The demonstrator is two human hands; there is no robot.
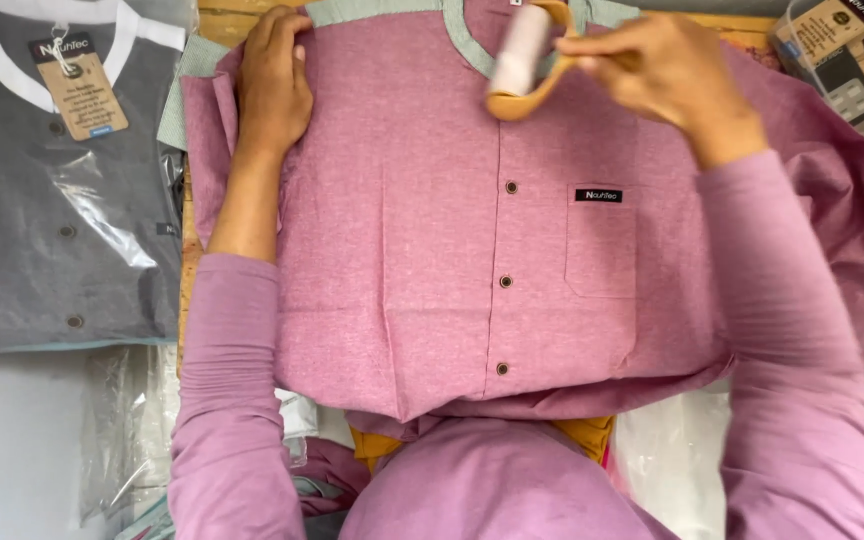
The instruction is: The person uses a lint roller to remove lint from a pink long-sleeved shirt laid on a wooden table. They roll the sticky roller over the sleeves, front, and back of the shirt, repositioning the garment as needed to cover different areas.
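Observation:
A pink button-front shirt (422, 270) with a pale green collar and a chest pocket lies flat, front up, in the middle of the view. My left hand (274, 80) presses flat on its left shoulder. My right hand (667, 70) grips the wooden handle of a lint roller (522, 55), whose white roll rests on the shirt just below the collar.
A grey folded shirt (62, 200) in a clear plastic bag with a paper tag lies at the left. A clear box of tags (847, 60) stands at the top right. Loose plastic bags (127, 420) lie at the bottom left.

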